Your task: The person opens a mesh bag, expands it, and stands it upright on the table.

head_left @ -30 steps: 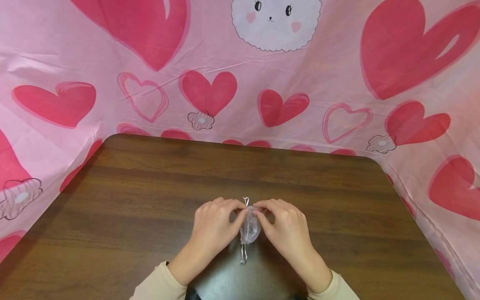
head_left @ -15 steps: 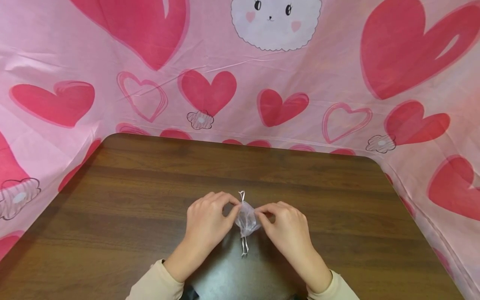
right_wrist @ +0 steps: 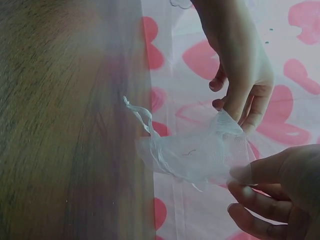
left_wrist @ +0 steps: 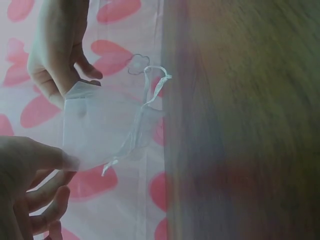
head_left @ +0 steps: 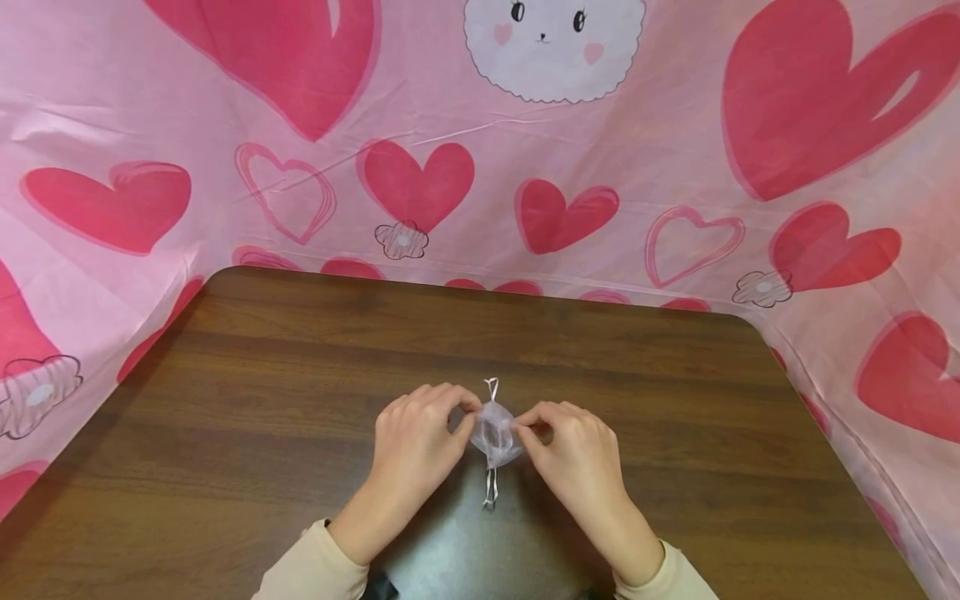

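Note:
A small sheer white drawstring pouch (head_left: 495, 433) is held above the table between the two hands. My left hand (head_left: 420, 442) pinches one corner between thumb and fingertips. At the opposite corner, my right hand (head_left: 577, 450) pinches in the same way. Both wrist views show the pouch (left_wrist: 105, 125) spread between the hands, its drawstring end pointing toward the table. White ribbon loops (head_left: 491, 487) stick out on its near and far sides. The thin fabric (right_wrist: 190, 152) is see-through, and I make out nothing inside it.
The dark brown wooden table (head_left: 300, 375) has rounded far corners. Pink cloth (head_left: 420, 92) printed with hearts surrounds it at the back and sides. Small black objects (head_left: 381, 586) show at the bottom edge, too cut off to identify.
My left hand has moved left and slightly away from the body, widening the gap between the hands. The pouch, bunched before, is now spread more and sits slightly farther forward.

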`<state>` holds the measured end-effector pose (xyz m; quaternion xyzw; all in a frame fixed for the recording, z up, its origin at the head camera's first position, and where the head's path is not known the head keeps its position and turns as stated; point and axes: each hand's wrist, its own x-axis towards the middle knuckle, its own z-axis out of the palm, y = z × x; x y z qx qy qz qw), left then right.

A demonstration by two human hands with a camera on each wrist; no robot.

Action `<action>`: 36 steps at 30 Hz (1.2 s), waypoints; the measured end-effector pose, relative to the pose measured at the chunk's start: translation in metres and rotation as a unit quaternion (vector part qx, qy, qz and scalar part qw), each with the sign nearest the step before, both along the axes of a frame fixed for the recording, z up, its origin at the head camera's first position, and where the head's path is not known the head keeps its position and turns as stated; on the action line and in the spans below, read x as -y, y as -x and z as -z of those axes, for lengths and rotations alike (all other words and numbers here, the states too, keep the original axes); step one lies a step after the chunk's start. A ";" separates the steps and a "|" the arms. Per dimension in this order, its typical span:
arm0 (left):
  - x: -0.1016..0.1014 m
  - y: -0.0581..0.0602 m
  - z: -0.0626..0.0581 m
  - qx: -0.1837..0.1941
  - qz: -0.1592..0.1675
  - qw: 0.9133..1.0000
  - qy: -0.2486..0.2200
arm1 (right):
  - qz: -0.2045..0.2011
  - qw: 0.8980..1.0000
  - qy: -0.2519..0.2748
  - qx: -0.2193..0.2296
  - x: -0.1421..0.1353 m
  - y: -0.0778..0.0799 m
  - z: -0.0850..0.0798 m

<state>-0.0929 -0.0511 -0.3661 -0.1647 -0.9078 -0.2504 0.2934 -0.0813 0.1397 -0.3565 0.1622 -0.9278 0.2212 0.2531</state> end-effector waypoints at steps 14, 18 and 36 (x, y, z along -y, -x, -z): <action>-0.006 -0.007 -0.005 0.031 0.049 0.997 0.042 | 0.008 1.000 -0.003 -0.028 -0.001 0.001 0.001; -0.005 -0.005 -0.004 0.003 0.036 0.998 0.046 | -0.009 1.000 0.000 -0.021 0.000 -0.001 0.000; 0.018 0.009 -0.013 0.028 -0.025 0.998 -0.059 | -0.048 0.987 0.114 0.104 -0.011 0.007 -0.009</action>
